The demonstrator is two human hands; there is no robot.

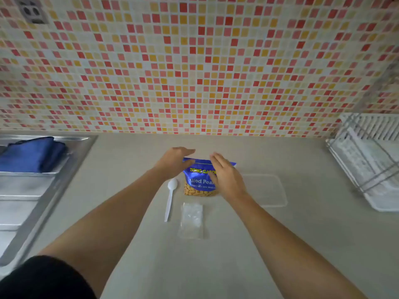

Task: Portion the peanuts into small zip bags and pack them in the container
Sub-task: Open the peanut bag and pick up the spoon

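Peanut bag [199, 182]: long axis toward wall, top edge far. Left hand [175, 161]: thumb and straight fingers bracket top-left corner. Right hand [227, 180]: fingers straight, together, over right side.

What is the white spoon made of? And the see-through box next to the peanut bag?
Spoon: probably plastic; it is plain white, thin and slightly glossy. Box: likely clear plastic; the counter shows through it and only its rim stands out.

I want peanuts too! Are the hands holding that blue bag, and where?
It cannot be told. The left hand is at the top left corner of the peanut bag; the right hand covers its right side, fingers straight.
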